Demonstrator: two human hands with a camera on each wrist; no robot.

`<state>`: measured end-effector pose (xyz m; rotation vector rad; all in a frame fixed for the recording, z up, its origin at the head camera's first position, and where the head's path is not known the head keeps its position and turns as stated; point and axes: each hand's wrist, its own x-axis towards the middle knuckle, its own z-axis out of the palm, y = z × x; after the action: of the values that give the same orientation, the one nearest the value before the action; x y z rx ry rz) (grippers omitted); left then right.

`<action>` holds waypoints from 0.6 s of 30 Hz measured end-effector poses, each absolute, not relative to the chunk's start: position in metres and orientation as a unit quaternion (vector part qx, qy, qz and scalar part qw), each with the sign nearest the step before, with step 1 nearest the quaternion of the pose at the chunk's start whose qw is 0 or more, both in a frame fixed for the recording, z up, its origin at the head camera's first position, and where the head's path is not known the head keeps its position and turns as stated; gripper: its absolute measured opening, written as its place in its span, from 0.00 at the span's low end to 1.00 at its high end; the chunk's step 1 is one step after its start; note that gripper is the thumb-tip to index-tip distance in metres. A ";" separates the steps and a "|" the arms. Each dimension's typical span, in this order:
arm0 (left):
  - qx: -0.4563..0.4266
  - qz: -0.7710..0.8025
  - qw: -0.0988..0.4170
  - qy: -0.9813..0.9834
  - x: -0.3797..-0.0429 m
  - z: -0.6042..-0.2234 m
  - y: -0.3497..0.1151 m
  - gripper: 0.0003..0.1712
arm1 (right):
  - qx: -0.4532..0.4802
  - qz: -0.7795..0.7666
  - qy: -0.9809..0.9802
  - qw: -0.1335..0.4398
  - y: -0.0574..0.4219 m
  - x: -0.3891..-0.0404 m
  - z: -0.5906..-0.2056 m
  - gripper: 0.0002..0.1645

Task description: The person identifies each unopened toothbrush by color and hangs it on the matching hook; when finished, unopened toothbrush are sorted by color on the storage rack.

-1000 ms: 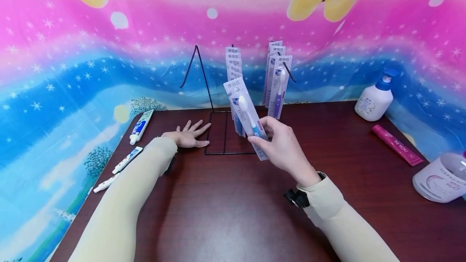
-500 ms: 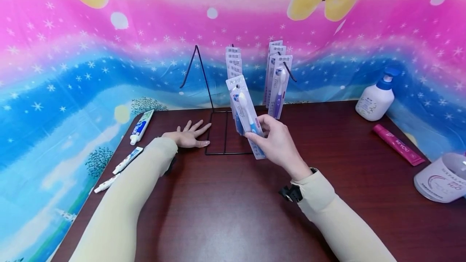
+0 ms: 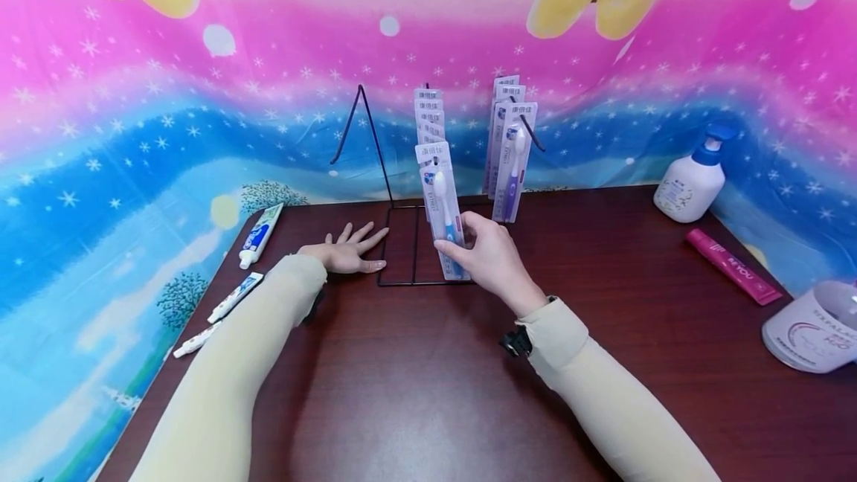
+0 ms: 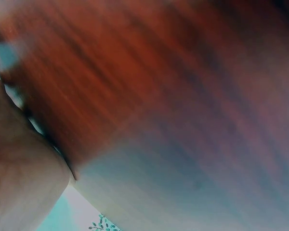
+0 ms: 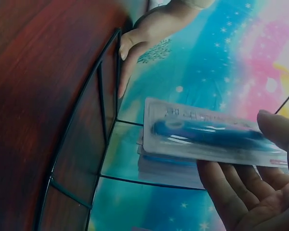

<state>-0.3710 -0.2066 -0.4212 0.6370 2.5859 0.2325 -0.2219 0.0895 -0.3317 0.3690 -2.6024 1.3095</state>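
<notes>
My right hand [image 3: 494, 257] holds a toothbrush in a clear-and-white blister pack [image 3: 438, 203], thumb in front and fingers behind its lower part. The brush has a white head and a blue handle. The pack stands nearly upright before a row of similar packs [image 3: 429, 111] on the middle arm of a black wire rack [image 3: 376, 143], hiding most of them. In the right wrist view, the held pack [image 5: 207, 134] lies between thumb and fingers. My left hand [image 3: 344, 251] rests spread on the table, fingertips at the rack's left base wire.
Purple toothbrush packs [image 3: 514, 162] hang on the rack's right arm. Several toothpaste tubes [image 3: 260, 235] lie along the left edge. On the right are a white pump bottle [image 3: 688, 183], a pink tube [image 3: 733, 266] and a white cup [image 3: 810, 329]. A patterned cloth surrounds the table.
My right hand has moved left with the toothbrush pack, which has turned from a tilt to nearly upright, in line with the middle row. The left hand has stayed in place.
</notes>
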 end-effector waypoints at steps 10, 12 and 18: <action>0.223 0.074 0.228 0.945 -0.381 -0.433 -0.209 0.52 | 0.122 0.422 -0.896 0.059 0.087 -0.232 -0.338 0.24; 0.222 0.072 0.228 0.945 -0.382 -0.433 -0.209 0.51 | 0.124 0.419 -0.898 0.056 0.087 -0.233 -0.340 0.22; 0.216 0.066 0.229 0.947 -0.380 -0.433 -0.209 0.50 | 0.127 0.407 -0.902 0.063 0.086 -0.236 -0.342 0.16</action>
<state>-0.3799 -0.2088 -0.4326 0.5950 2.6069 0.1809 -0.2360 0.0862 -0.3423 0.3840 -2.7249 1.2309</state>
